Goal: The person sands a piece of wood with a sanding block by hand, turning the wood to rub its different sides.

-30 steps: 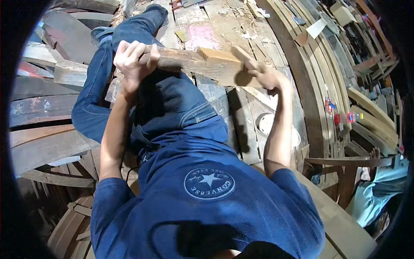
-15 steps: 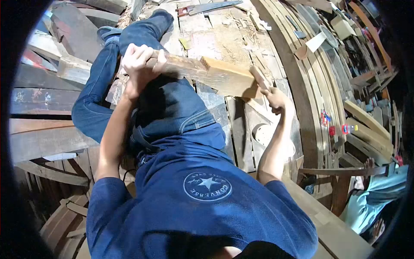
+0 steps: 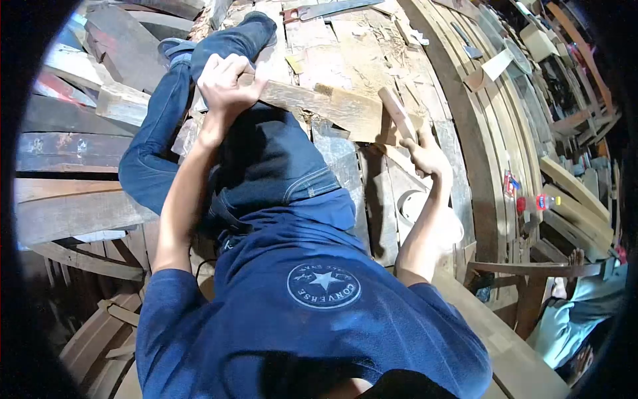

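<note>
A shaped wooden board point(image 3: 325, 106) lies across my raised thigh, its wider end to the right. My left hand point(image 3: 229, 83) is closed around the board's narrower left end. In my right hand point(image 3: 427, 154) is a short pale wooden bar point(image 3: 397, 112), gripped at its lower end and pointing up and left. It stands at the board's right end; I cannot tell whether the two touch, and my fingers hide the bar's lower part.
A handsaw point(image 3: 332, 9) lies on the plank floor beyond wood shavings. Long stacked timbers point(image 3: 478, 120) run along the right, with a small bottle point(image 3: 545, 201) on them. Beside my right forearm is a white round object point(image 3: 413, 205). Another person's clothed leg point(image 3: 565, 326) shows at lower right.
The board has tilted and turned, showing a narrower face, and my left hand has rolled with it. The bar in my right hand has swung slightly up and left. The view has shifted a little.
</note>
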{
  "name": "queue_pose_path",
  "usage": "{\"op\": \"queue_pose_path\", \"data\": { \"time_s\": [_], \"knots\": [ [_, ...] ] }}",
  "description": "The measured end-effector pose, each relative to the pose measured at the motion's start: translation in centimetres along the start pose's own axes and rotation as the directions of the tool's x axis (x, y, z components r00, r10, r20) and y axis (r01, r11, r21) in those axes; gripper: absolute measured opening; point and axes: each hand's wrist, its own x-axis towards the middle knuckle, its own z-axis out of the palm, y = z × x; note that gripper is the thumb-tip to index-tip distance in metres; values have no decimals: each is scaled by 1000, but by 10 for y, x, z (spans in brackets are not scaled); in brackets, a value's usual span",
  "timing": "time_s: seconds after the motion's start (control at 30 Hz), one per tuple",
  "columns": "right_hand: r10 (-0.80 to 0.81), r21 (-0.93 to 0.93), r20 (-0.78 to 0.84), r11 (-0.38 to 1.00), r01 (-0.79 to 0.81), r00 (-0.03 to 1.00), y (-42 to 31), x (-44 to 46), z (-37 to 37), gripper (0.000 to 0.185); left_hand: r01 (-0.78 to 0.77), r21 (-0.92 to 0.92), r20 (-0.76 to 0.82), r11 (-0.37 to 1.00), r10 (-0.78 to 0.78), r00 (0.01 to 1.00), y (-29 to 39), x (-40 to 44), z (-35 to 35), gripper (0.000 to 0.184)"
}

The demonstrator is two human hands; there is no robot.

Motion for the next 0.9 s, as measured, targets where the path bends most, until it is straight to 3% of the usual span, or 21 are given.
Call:
{"op": "queue_pose_path", "data": {
  "time_s": [0.03,0.2,0.27,0.33,0.43,0.53,0.63,0.7,0.73,0.77,0.8,0.87,0.9],
  "knots": [
    [-37,113,-63,993,44,997,-14,-13,1,38,18,29,31,999,-19,999,1,1,-3,30],
    [-210,-222,-241,962,157,948,57,15,26,53,-20,-22,-1,1000,20,1000,-1,0,-3,29],
    [-288,-358,-265,915,184,920,21,-3,19,54,-4,-13,9,1000,4,1000,0,1,-4,29],
    [-202,-85,-127,978,192,971,-46,-33,13,46,4,1,4,1000,-4,1000,1,0,-3,29],
    [-181,-74,-7,981,180,983,-65,-42,18,57,-9,10,11,1000,9,1000,-2,1,-2,29],
    [64,26,-155,998,-61,986,30,13,58,65,-4,2,-12,1000,4,1000,-3,0,0,28],
    [-279,-224,-463,955,193,842,14,13,62,53,28,26,-29,999,-27,999,-4,2,3,28],
    [66,47,-179,997,-58,982,-40,-8,63,62,62,78,2,995,-62,998,-7,0,4,28],
    [233,107,-23,968,-229,972,-76,-22,61,67,77,100,22,992,-79,997,-7,-1,6,29],
    [33,-1,-174,999,-34,984,-62,-16,90,76,93,123,27,988,-97,995,-9,-1,11,29],
    [-142,23,-227,988,151,963,-70,-26,99,75,144,107,15,984,-146,989,-8,2,13,28],
    [-182,10,-158,983,186,970,-54,-18,107,76,164,163,26,973,-171,985,-15,4,21,27],
    [-130,31,-200,990,139,971,-33,-7,113,76,183,208,52,961,-197,979,-17,3,24,28]
  ]
}}
